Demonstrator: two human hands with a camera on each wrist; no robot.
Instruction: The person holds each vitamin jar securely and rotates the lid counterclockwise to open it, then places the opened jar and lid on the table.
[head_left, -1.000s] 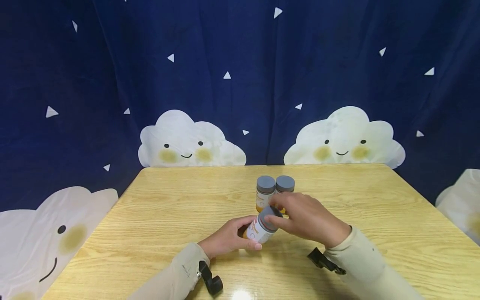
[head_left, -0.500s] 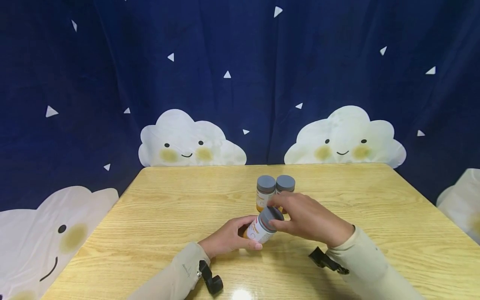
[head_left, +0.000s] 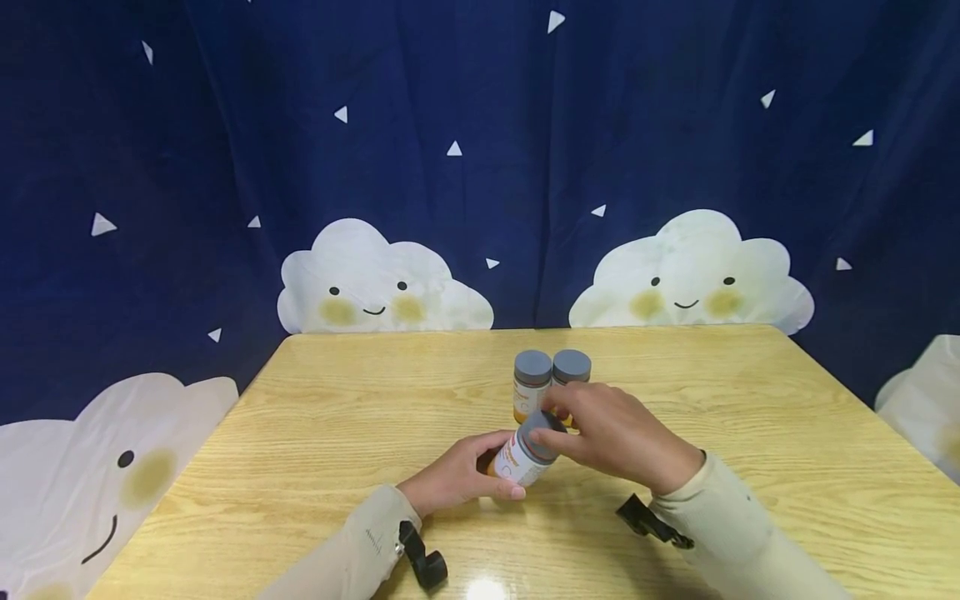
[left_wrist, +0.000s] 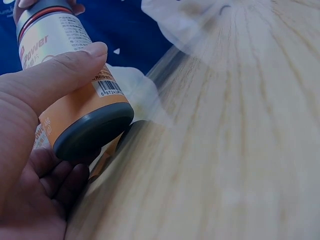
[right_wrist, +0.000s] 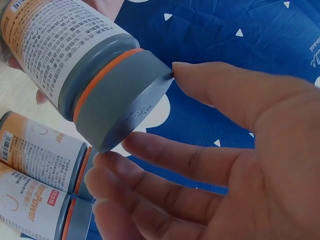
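Note:
My left hand [head_left: 457,477] grips a supplement bottle [head_left: 519,462] by its body, thumb across the label. The bottle has a white and orange label and is tilted, its top toward the right. With thumb and fingertips, my right hand [head_left: 618,433] pinches the rim of its grey cap [right_wrist: 125,97]. An orange ring shows just under the cap in the right wrist view. From the left wrist, the bottle's dark base [left_wrist: 95,131] appears raised off the table. Behind my hands stand two matching capped bottles side by side, a left one [head_left: 532,387] and a right one [head_left: 572,367], partly hidden by my right hand.
The wooden table [head_left: 375,400] reaches back to a dark blue curtain [head_left: 420,183] printed with clouds and white triangles. Black straps [head_left: 423,558] circle both sleeves.
My right thumb and fingers shifted slightly around the cap, then back to about where they were. The left hand and the standing bottles have stayed in place.

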